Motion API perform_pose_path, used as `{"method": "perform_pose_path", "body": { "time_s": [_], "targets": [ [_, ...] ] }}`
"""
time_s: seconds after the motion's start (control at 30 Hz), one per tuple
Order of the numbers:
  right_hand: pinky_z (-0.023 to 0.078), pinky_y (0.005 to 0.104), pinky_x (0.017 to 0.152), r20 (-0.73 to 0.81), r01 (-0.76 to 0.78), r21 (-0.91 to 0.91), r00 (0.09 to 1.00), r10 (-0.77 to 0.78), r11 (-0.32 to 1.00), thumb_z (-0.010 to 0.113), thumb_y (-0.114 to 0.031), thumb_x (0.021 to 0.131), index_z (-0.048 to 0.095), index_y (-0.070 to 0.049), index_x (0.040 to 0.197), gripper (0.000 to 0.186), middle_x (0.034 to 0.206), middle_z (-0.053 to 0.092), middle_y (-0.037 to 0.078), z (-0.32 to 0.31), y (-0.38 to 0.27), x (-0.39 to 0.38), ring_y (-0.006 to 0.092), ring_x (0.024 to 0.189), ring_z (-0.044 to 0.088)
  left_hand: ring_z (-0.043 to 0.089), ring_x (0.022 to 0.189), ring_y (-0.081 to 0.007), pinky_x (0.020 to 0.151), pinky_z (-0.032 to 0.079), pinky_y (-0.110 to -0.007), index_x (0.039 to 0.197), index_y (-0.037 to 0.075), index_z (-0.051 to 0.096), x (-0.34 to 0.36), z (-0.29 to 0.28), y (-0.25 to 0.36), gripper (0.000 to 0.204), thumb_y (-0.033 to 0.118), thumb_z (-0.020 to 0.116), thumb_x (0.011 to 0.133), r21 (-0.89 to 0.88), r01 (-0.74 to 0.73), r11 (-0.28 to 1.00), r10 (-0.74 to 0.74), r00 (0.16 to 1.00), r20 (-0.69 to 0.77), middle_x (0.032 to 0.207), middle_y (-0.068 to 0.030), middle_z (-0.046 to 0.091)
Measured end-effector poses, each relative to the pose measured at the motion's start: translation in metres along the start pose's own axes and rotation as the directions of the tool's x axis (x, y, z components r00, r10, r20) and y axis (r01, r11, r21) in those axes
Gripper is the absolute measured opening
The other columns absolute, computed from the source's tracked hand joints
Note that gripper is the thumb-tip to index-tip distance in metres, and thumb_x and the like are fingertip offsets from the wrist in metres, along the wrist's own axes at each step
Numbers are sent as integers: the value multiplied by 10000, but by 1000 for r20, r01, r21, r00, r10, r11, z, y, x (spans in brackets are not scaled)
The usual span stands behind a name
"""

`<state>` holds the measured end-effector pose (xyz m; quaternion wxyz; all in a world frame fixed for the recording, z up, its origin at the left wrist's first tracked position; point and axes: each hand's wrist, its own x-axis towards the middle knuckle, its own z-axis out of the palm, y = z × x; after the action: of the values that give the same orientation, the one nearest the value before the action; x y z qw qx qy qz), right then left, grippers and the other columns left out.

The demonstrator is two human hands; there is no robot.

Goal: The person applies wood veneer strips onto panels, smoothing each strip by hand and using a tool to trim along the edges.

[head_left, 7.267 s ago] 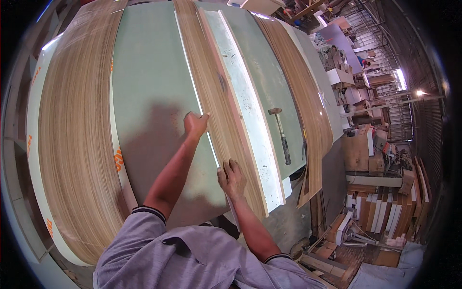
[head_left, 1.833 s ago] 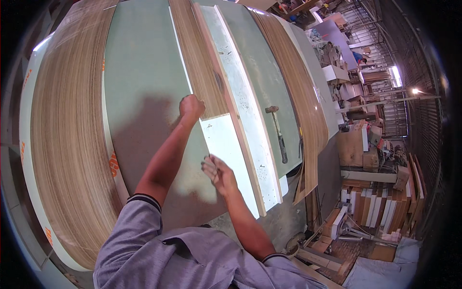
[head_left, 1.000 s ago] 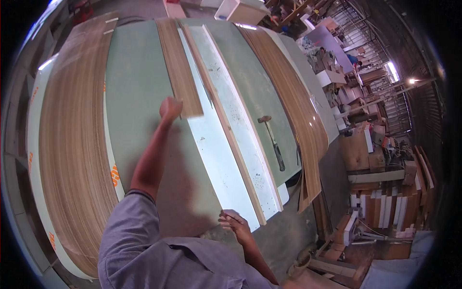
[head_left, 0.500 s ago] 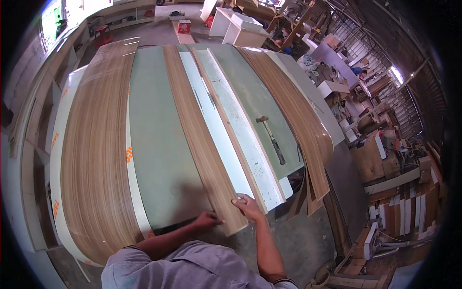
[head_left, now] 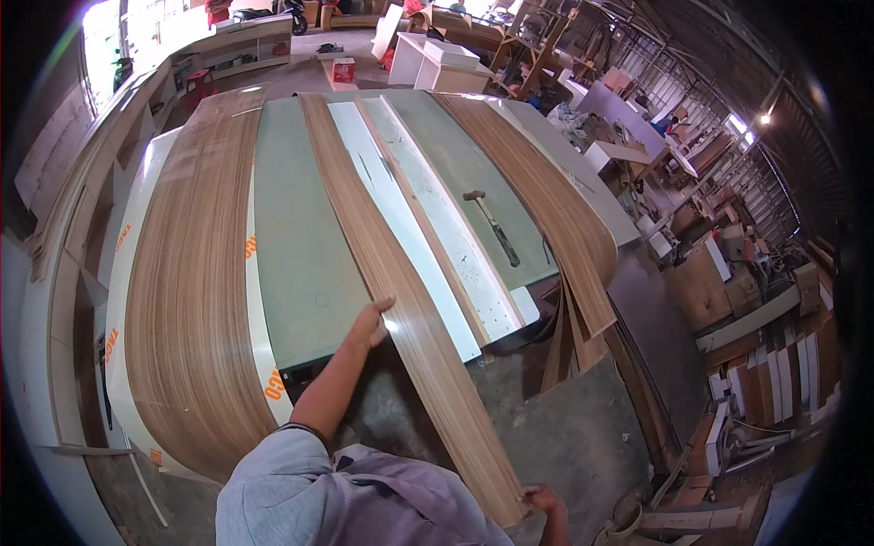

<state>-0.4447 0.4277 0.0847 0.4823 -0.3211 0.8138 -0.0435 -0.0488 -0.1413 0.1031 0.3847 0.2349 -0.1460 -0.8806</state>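
A long wood-grain laminate strip (head_left: pixel 423 341) runs from the far edge of the green worktop (head_left: pixel 309 273) out over the near edge, close by my body. My left hand (head_left: pixel 371 323) is closed on its left edge near the table's front, thumb lying over the top. Down at the strip's near end, my right hand (head_left: pixel 543 499) pinches the corner; part of that hand is hidden by the strip. Right of the strip lie a pale blue-white panel (head_left: pixel 428 296) and a white board with brown edging (head_left: pixel 464 282). Beyond them rests a hammer (head_left: pixel 492 229).
A wide wood-grain sheet (head_left: pixel 196 273) drapes over the table's left side. More wood-grain strips (head_left: pixel 537 200) hang off the right. Shelving (head_left: pixel 68 300) lines the left wall; stacked boards (head_left: pixel 774 382) stand at the right. A red box (head_left: pixel 343 70) sits behind the table.
The strip has been drawn toward me, its near end now further past the table. My right hand moved down and right with that end; my left shifted forward along the left edge.
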Motion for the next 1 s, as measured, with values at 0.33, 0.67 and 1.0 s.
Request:
{"method": "perform_pose_path", "body": {
  "time_s": [0.33,0.67,1.0],
  "targets": [
    [452,374,973,-636,409,127,733,-243,903,626,-329,941,633,-4,1222,430,1175,674,120,-16,-146,76,236,1122,609,655,975,-205,865,527,-353,1196,-30,618,-112,79,-33,386,115,736,858,482,-336,809,349,935,67,1077,-63,684],
    [460,311,920,-266,759,286,649,-713,585,662,-402,933,555,38,1306,587,1156,643,128,-68,-453,-20,167,1045,593,644,965,-202,830,500,-345,1162,10,654,-202,78,-205,386,301,680,910,863,-461,207,88,887,453,1022,-167,705],
    [474,291,851,-2,507,352,841,-541,787,784,-273,805,672,14,1176,483,1030,697,46,-51,-264,-18,135,912,620,554,1253,-314,1030,477,-476,1478,44,352,-140,56,-66,749,605,407,985,-60,182,981,-136,880,455,1402,-174,528]
  ]
}}
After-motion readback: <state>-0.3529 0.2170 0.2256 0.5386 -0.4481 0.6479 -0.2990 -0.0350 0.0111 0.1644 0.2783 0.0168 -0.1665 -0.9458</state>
